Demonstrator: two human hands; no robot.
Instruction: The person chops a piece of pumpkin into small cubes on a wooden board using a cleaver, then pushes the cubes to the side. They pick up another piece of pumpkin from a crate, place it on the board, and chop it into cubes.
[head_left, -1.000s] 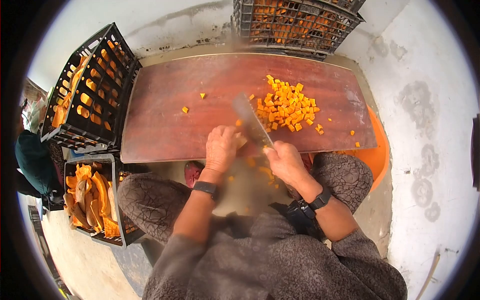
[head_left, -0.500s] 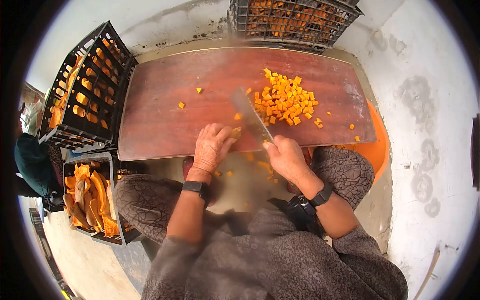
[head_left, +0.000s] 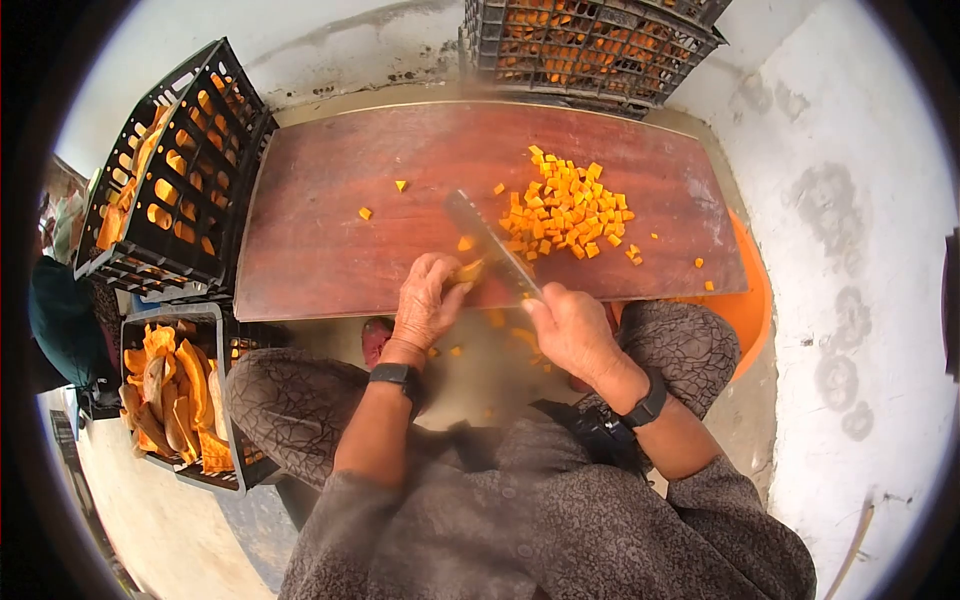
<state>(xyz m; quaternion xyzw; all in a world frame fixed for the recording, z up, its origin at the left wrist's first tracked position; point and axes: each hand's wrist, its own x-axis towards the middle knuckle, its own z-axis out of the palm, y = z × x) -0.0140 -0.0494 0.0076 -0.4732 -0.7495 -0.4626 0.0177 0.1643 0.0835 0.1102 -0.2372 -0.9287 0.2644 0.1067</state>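
Observation:
Closed around the handle of a cleaver (head_left: 489, 242) is my right hand (head_left: 578, 335). The broad blade points up and left over the near edge of the reddish wooden board (head_left: 330, 230). My left hand (head_left: 428, 303) pinches a small orange piece of pumpkin (head_left: 470, 271) against the board, just left of the blade. One loose chunk lies between that piece and the blade. To the right of the blade spreads a heap of orange pumpkin cubes (head_left: 570, 208). A few single cubes (head_left: 365, 213) lie apart on the left half of the board.
A black crate (head_left: 170, 180) of pumpkin pieces stands at the board's left end, with another crate (head_left: 232, 400) of long slices below it. Behind the board are stacked crates (head_left: 600, 50). An orange basin (head_left: 757, 300) sits under the right end, near a white wall (head_left: 850, 120).
The cleaver blade has tilted and shifted slightly left, nearer my left hand. My left hand still pinches the pumpkin piece in nearly the same place. The whole view has shifted slightly.

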